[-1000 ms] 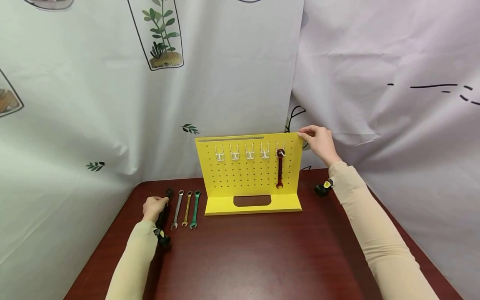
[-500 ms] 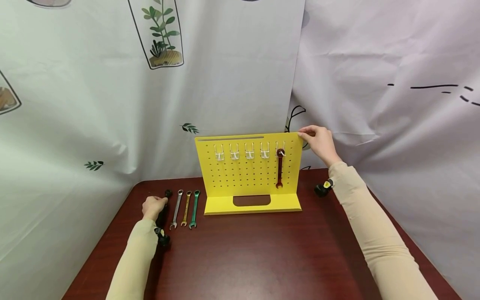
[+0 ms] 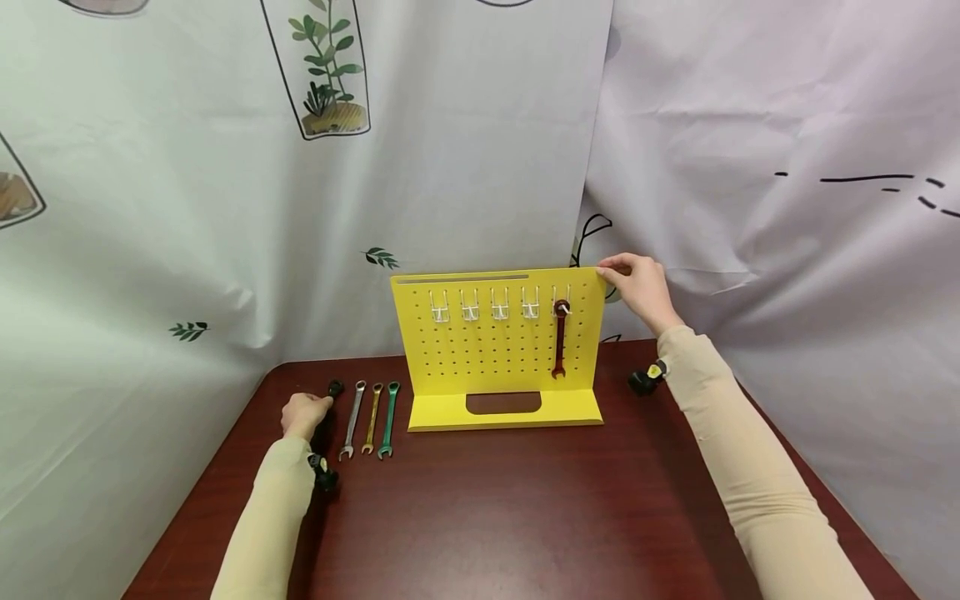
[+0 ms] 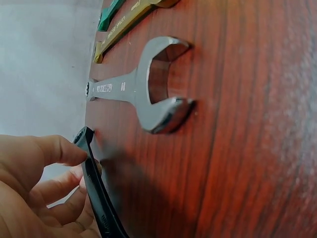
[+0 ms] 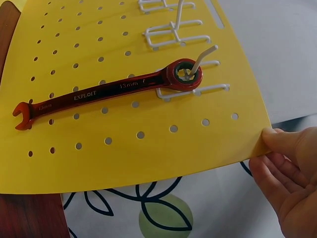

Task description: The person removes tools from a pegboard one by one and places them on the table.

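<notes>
At the table's left, the left hand (image 3: 306, 413) pinches a black wrench (image 4: 99, 193) near its ring end, thumb on one side and fingers on the other in the left wrist view. Right of it lie a silver wrench (image 3: 352, 421), a gold wrench (image 3: 372, 419) and a green wrench (image 3: 388, 421). The right hand (image 3: 637, 287) pinches the top right corner of the yellow pegboard (image 3: 480, 354). A red wrench (image 5: 99, 93) hangs by its ring on the rightmost white hook (image 5: 205, 53); the other hooks hold nothing.
The pegboard's base stands on the dark red table (image 3: 480, 508) toward the back. A printed white cloth (image 3: 480, 150) hangs behind and at both sides. Black wrist cameras sit at both cuffs, the right one (image 3: 643, 381) beside the board.
The left hand and the black wrench's ring end have shifted very slightly left. The right hand stays at the board's corner.
</notes>
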Motion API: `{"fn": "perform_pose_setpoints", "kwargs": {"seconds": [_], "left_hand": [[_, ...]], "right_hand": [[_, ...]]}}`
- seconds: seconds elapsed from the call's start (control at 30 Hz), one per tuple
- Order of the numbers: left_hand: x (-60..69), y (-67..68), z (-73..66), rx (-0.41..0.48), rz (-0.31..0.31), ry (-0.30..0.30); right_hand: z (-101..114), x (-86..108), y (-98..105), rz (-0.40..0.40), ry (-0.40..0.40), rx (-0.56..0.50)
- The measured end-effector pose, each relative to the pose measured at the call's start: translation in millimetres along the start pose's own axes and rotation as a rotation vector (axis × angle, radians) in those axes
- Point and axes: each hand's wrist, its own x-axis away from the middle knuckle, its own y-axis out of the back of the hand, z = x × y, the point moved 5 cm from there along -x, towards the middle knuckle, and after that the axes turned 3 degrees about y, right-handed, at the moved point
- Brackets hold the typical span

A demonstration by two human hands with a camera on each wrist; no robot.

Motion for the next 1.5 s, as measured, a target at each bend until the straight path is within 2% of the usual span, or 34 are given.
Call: {"fn": "perform_pose_setpoints", "kwargs": {"seconds": [0.4,0.83,1.1,1.5], "left_hand": [[1.0,1.4,-3.2,-0.019,0.004,0.022],[3.1,-0.1,-4.6,-0.009,0.009,0.009],[-2.4,-0.5,-2.0,-0.037,-0.004,0.045],[-4.3,-1.6,0.2,-0.025,0.008,0.031]], "right_hand": [[0.1,0.3,0.3,-0.002,0.000,0.002],[0.7,-0.1,1.0,-0.004,0.011,-0.009],[0.9,0.1,0.5,0.001,0.004,-0.020],[1.8,0.0,1.1,0.000,0.005,-0.015]]}}
